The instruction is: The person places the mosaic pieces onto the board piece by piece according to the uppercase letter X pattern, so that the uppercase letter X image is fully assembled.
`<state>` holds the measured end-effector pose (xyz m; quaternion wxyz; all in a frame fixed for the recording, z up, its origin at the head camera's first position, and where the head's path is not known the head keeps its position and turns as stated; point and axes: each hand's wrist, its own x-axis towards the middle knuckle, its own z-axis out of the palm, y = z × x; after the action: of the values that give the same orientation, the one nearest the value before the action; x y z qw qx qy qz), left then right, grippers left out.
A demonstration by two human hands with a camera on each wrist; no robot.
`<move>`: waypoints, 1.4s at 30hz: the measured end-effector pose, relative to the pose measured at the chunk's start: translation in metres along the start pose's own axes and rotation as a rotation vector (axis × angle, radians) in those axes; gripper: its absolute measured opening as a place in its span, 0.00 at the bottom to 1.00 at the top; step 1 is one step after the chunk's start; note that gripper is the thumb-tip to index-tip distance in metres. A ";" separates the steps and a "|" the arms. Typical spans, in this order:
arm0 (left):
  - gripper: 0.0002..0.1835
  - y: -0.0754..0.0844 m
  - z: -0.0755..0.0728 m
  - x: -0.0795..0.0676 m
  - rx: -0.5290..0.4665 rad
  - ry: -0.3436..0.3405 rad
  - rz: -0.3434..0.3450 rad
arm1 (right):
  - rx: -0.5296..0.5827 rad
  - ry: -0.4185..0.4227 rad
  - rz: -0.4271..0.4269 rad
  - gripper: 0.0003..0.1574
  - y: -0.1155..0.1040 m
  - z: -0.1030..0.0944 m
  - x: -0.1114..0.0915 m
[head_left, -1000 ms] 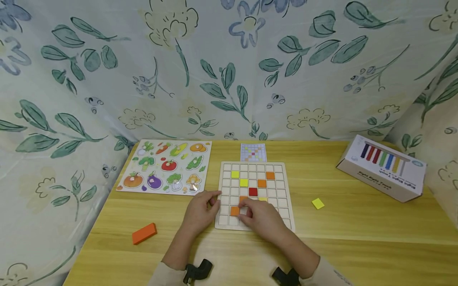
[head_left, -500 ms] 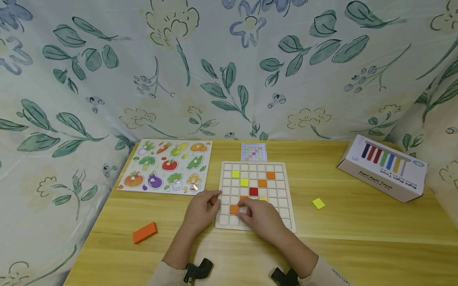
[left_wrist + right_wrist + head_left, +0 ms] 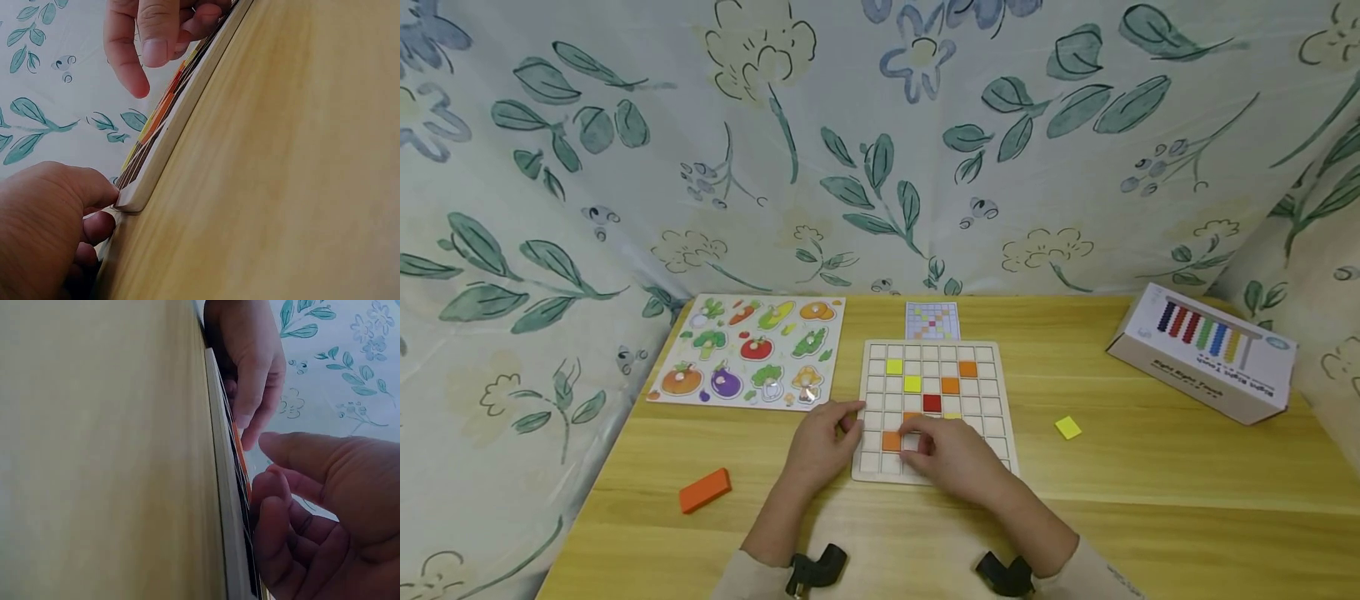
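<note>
A wooden grid board lies on the table, bearing yellow, orange and red square tiles along two crossing diagonals. My left hand touches the board's left edge with thumb and index finger; the left wrist view shows fingertips right at the rim. Over the lower middle of the board is my right hand, its thumb and index finger apart beside an orange tile. Nothing shows between those fingers in the right wrist view. A red tile sits at the crossing. The right hand partly hides another orange tile and a yellow one.
Behind the board lies a small pattern card. A vegetable puzzle is at the back left, and an orange block nearer. On the right are a loose yellow tile and a white box. Floral cloth hangs behind.
The right forearm has shifted slightly to the right, while the right fingertips stay beside the orange tile. My left hand keeps its place at the board's edge.
</note>
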<state>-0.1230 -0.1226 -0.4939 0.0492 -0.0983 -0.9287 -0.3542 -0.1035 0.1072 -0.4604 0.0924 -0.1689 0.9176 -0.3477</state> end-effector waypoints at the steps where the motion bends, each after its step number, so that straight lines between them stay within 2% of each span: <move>1: 0.14 0.000 0.000 0.000 0.000 0.000 0.001 | 0.016 -0.006 0.001 0.16 0.002 -0.002 0.000; 8: 0.14 0.000 0.000 -0.001 0.002 0.006 -0.002 | 0.064 -0.033 0.068 0.16 0.021 -0.028 0.001; 19: 0.14 0.000 0.001 -0.001 0.004 0.009 0.006 | 0.103 -0.011 0.199 0.17 0.059 -0.081 -0.006; 29: 0.14 -0.001 0.002 -0.001 0.011 0.009 0.004 | 0.095 0.018 0.287 0.20 0.083 -0.113 -0.020; 34: 0.14 -0.001 0.002 -0.001 0.012 0.010 0.007 | 0.088 0.027 0.326 0.22 0.102 -0.126 -0.029; 37: 0.14 -0.002 0.002 -0.001 0.013 0.007 -0.003 | 0.065 0.010 0.347 0.23 0.113 -0.135 -0.036; 42: 0.14 -0.001 0.002 -0.001 0.016 0.008 -0.001 | 0.063 -0.081 0.354 0.24 0.131 -0.146 -0.047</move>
<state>-0.1224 -0.1224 -0.4959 0.0533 -0.0962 -0.9314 -0.3471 -0.1339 0.3053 -0.4369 0.1943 -0.0159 0.9172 -0.3476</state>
